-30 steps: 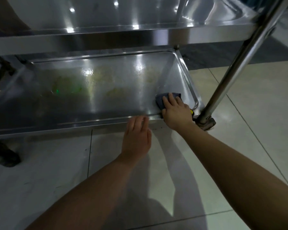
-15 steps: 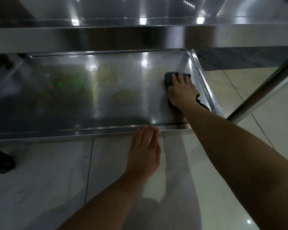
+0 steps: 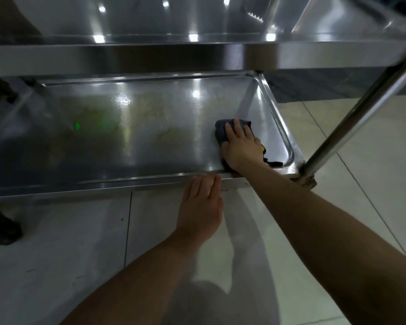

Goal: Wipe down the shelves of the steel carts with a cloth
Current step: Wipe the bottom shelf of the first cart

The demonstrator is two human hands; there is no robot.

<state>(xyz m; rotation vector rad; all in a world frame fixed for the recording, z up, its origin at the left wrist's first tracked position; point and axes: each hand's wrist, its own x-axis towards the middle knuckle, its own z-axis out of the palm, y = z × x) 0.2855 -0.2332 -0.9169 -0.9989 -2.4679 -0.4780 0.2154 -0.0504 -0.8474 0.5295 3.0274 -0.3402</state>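
The cloth point(image 3: 223, 134) is pressed flat on the shelf point(image 3: 150, 137) by the right hand point(image 3: 242, 146), fingers straight, for wiping; the rim is steadied by the flat-fingered left hand point(image 3: 201, 205).

Cloth point(image 3: 221, 133): dark grey-blue, with yellow bit and black strap at edge right of hand.
Lower shelf point(image 3: 127, 137): silver-grey steel, yellowish-green smears left of cloth, two small bright green spots farther left, white glare patches.
Upper shelf point(image 3: 150, 59): silver steel, white light spots.
Floor point(image 3: 361, 137): pale cream tiles, dark thin joints.
Post point(image 3: 352, 118): shiny silver.
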